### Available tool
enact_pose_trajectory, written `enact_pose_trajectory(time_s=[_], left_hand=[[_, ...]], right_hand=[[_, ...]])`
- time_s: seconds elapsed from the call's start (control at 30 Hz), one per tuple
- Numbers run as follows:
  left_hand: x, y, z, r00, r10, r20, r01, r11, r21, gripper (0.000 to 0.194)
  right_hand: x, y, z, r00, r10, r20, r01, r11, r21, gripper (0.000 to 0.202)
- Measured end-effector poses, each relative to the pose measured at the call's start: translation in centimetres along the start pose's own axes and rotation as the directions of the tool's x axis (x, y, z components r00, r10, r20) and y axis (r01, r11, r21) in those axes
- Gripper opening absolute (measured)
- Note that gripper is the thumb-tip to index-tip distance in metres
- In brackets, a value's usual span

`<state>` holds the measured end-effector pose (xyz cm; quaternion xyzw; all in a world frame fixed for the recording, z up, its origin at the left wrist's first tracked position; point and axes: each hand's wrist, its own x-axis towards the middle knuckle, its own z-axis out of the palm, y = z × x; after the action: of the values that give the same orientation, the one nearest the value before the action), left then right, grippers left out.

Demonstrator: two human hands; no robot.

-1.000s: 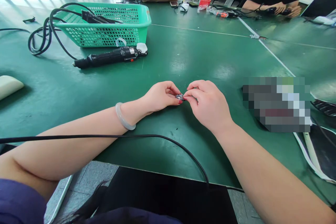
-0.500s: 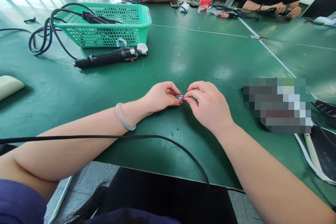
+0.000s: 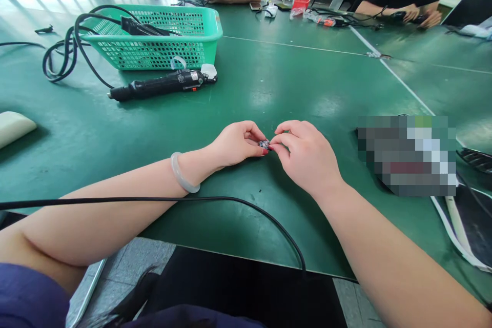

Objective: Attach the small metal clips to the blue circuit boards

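Note:
Between the thumb and fingers of my left hand (image 3: pixel 240 143) is a small circuit board (image 3: pixel 264 144), dark with silvery specks and too tiny to make out in detail. My right hand (image 3: pixel 307 154) meets it from the right, with thumb and forefinger pinched at the board's right end. Those fingertips hide whatever else they may hold. Both hands are low over the green table (image 3: pixel 246 97), near its front edge. A pale bangle (image 3: pixel 183 173) circles my left wrist.
A green basket (image 3: pixel 154 51) with black cables stands at the back left. Before it lies a black electric screwdriver (image 3: pixel 165 84). One black cable (image 3: pixel 215 199) crosses my left forearm. A blurred-out object (image 3: pixel 407 156) sits to my right. Two people work across the table.
My hands stay almost in place, still pinching the small board; the whole view shifts very slightly. Across the table, the hand of the person in white has moved a little.

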<state>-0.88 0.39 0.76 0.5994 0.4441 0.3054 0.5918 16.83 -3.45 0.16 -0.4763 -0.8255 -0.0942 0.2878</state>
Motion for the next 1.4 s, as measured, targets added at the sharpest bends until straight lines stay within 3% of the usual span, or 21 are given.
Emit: enact_pose_trajectory(time_s=[0.27,0.6,0.8,1.03,1.2,1.4], left_hand=[[-0.1,0.2,0.1,0.999,-0.036,-0.020,0.036,0.999,-0.034,0.023],[0.0,0.0,-0.1,1.000,-0.022,0.014,0.023,0.997,-0.074,0.025],[0.0,-0.1,-0.2,0.999,-0.025,0.025,0.029,0.982,-0.189,0.051],[0.0,0.1,-0.3,0.998,-0.051,0.031,0.056,0.984,-0.172,0.064],[-0.1,0.3,-0.1,0.998,-0.053,0.045,0.063,0.963,-0.261,0.043],[0.1,0.0,0.0,0.988,-0.122,0.098,0.149,0.929,-0.339,0.015]], right_hand=[[-0.1,0.0,-0.6,0.999,0.040,-0.032,-0.038,0.998,0.047,0.021],[-0.5,0.5,-0.1,0.987,0.123,0.099,-0.136,0.983,0.126,0.014],[-0.4,1.2,0.2,0.976,0.204,0.075,-0.214,0.965,0.150,0.011],[-0.3,1.5,0.6,0.969,0.244,0.028,-0.245,0.954,0.173,0.012],[0.0,0.1,1.0,0.978,0.199,-0.063,-0.185,0.966,0.180,0.011],[0.0,-1.0,1.7,0.992,0.123,-0.037,-0.119,0.989,0.093,0.016]])
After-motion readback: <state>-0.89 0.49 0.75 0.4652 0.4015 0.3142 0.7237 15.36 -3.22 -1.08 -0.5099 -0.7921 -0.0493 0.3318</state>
